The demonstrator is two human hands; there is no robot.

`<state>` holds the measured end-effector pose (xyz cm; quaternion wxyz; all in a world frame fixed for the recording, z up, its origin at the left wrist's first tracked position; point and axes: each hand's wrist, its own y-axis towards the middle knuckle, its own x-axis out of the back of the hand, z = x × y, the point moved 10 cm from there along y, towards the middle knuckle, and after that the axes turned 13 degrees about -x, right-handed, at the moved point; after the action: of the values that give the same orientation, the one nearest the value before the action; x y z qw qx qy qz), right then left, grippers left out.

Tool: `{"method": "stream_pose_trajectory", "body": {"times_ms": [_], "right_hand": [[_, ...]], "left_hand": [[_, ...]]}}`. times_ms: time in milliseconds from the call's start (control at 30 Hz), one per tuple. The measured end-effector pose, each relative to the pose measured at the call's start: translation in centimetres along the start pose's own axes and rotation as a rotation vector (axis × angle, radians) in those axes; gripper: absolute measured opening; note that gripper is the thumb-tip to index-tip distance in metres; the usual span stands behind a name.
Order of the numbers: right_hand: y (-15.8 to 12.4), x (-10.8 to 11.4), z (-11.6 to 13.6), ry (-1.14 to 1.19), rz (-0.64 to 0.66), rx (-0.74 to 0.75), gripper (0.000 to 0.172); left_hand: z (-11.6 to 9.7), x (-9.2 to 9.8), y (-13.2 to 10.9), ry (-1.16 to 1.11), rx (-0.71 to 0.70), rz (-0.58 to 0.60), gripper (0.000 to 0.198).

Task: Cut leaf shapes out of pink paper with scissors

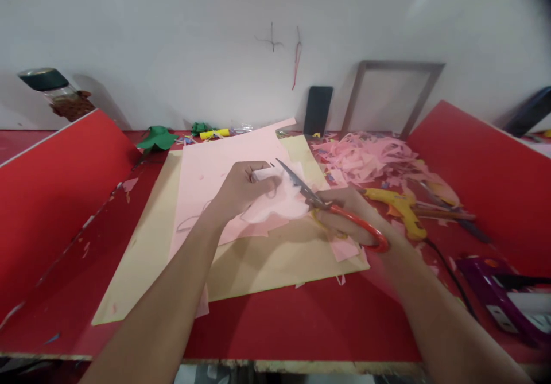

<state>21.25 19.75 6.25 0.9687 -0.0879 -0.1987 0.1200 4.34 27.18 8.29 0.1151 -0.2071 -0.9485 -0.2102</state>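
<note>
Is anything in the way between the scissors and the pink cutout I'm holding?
Nothing visible. The scissors in the right hand lie open against the pink cutout, and the left hand grips its other side, left of the blades.

Left hand (243,192) covers the left part of the pink cutout (279,203), outline there unseen. Scissors (314,197) loops half buried in right hand (350,214); wrist behind it blurred. Both forearms cut by bottom edge. Glue gun (400,209) cord (443,258) vanishes at right forearm. Purple device (503,298) cut by right edge, type unclear. Clutter beside green paper (157,138) too small to tell.
</note>
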Motion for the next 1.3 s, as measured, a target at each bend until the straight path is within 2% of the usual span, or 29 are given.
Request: {"method": "stream_pose_trajectory", "body": {"times_ms": [167,300,400,500,567,833,1033,1133,1300], "right_hand": [[0.1,-0.4,0.1,-0.009,0.045,0.009,0.007],[0.3,-0.1,-0.1,-0.035,0.003,0.027,0.015],[0.5,0.0,-0.3,-0.004,-0.033,0.025,0.015],[0.6,-0.4,-0.4,0.064,-0.024,0.017,0.005],[0.7,-0.8,-0.3,0.128,-0.027,0.014,0.012],[0.7,-1.1,-0.1,0.204,-0.191,0.024,0.009],[0.5,-1.0,0.1,0.168,-0.213,-0.002,0.016],[0.3,-0.7,0.2,0.144,-0.241,-0.013,0.012],[0.3,0.0,0.5,0.079,-0.297,0.039,0.014]], "left_hand": [[0.4,0.0,-0.2,-0.012,0.042,0.029,0.021],[0.4,-0.1,-0.3,-0.043,0.048,0.044,0.021],[0.4,0.0,-0.3,-0.044,0.044,0.016,0.020],[0.3,-0.1,-0.2,-0.078,0.039,-0.029,0.020],[0.0,-0.4,-0.1,-0.109,0.019,-0.067,0.020],[-0.1,-0.5,-0.1,-0.096,-0.020,-0.217,0.015],[-0.5,-0.1,-0.1,-0.083,-0.043,-0.215,0.017],[-0.6,0.0,-0.1,-0.071,-0.039,-0.210,0.019],[-0.6,0.2,0.0,-0.051,-0.056,-0.200,0.022]]}}
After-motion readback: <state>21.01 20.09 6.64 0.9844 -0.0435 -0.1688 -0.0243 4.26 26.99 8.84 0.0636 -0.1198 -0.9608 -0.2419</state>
